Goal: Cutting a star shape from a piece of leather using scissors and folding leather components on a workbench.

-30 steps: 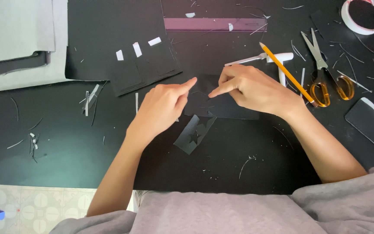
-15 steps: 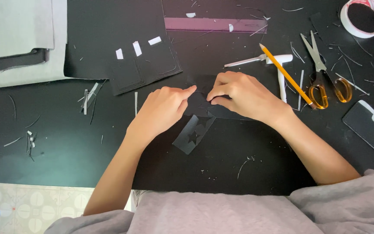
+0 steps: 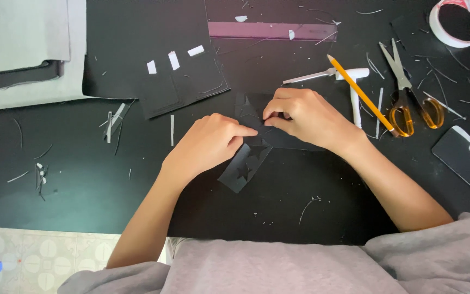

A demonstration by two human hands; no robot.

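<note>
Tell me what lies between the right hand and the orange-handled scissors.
In the head view, a yellow pencil lies slanted between the right hand and the orange-handled scissors, with a white-handled craft knife under it and thin paper slivers on the black table.

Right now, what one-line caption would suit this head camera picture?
Left hand and right hand pinch black paper over a star stencil, with scissors and pencil nearby.
</note>
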